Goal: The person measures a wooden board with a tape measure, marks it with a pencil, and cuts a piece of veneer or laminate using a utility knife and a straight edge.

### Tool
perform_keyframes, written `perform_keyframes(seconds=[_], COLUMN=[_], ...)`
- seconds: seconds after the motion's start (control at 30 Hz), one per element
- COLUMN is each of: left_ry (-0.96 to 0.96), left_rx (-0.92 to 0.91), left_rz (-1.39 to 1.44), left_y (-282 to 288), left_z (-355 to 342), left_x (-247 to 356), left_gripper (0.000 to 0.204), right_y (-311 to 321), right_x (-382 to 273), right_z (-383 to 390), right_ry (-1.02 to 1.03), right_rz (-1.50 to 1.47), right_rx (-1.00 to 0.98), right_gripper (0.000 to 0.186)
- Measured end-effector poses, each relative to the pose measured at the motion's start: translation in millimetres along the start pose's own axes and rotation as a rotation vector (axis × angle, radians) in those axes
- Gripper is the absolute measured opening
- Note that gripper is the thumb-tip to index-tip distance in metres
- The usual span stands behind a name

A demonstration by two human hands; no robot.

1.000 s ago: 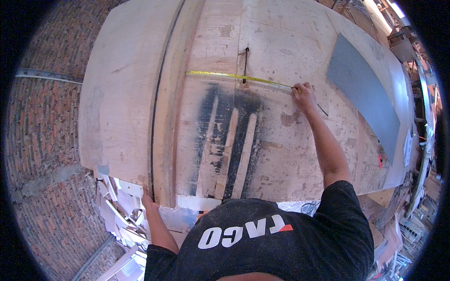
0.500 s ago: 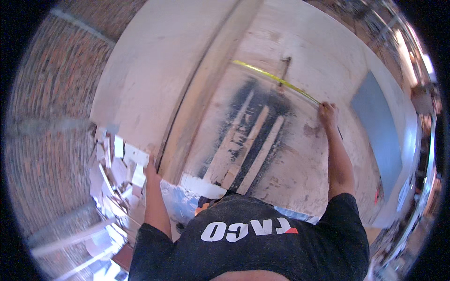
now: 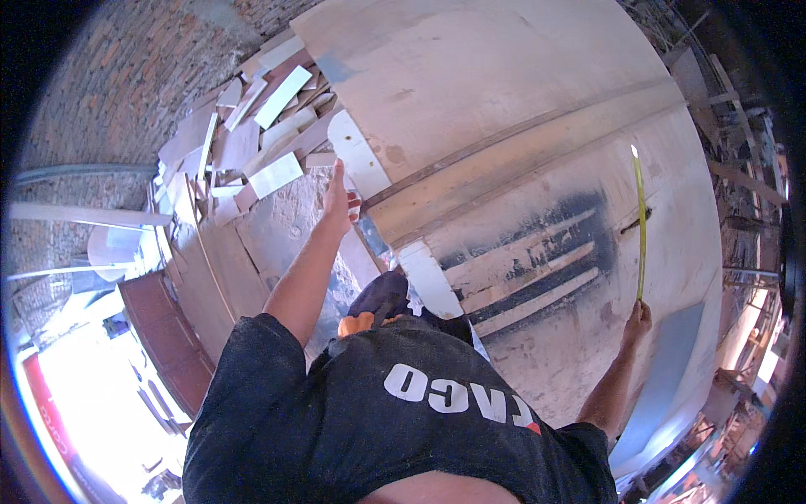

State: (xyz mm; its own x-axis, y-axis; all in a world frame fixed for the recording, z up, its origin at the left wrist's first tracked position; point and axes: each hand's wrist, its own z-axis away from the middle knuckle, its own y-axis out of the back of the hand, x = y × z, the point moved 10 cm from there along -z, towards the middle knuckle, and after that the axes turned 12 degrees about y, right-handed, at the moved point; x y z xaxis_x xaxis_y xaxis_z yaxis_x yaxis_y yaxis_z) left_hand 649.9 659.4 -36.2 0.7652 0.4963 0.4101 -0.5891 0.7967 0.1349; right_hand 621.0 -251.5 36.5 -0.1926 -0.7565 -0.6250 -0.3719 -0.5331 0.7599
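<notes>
My right hand (image 3: 641,317) is closed around a tape measure, whose case is mostly hidden in the fingers. Its yellow blade (image 3: 641,218) stretches out away from me over the workbench top (image 3: 537,370), the far end free of the wooden strip. My left hand (image 3: 337,203) is by the bench's left edge, beside a white piece of board (image 3: 356,155). Its thumb points up and its fingers are apart, with nothing visible in them. A long wooden strip (image 3: 487,197) crosses the bench beyond a dark stained patch (image 3: 537,260).
Past the bench's left edge lies a heap of board offcuts (image 3: 252,139). A blue-grey sheet (image 3: 667,370) rests at the bench's right. A small metal fitting (image 3: 635,223) lies by the blade. A brick wall (image 3: 109,92) stands at the left, and a brown panel (image 3: 164,336) at lower left.
My view has turned toward the left. The blade's end has come away from the wooden strip as my right hand shifted. My left hand has left the bench edge and opened.
</notes>
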Motion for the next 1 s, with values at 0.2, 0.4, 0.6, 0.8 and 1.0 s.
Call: perform_keyframes(seconds=[0.2,0.4,0.6,0.8,1.0], left_ry=[0.11,-0.048,-0.09,-0.168,-0.826], left_rx=[0.096,0.303,0.341,0.178,-0.311], left_rz=[-0.076,-0.375,-0.835,-1.006,-2.048], left_y=[101,257,314,266,142], left_z=[-68,-151,-169,-177,-157], left_x=[-37,-99,-139,-160,-179], left_gripper=[0.102,0.082,0.078,0.07,0.061], right_y=[-45,-223,-414,-463,-317], right_x=[-153,-401,-573,-609,-572], right_z=[-40,-60,-17,24,69], right_ry=[0.097,0.03,0.546,0.742,0.775], right_rz=[-0.06,-0.213,-0.143,0.216,0.079], right_rx=[-0.012,-0.468,-0.741,-0.593,-0.238], right_gripper=[0.023,0.065,0.068,0.08,0.054])
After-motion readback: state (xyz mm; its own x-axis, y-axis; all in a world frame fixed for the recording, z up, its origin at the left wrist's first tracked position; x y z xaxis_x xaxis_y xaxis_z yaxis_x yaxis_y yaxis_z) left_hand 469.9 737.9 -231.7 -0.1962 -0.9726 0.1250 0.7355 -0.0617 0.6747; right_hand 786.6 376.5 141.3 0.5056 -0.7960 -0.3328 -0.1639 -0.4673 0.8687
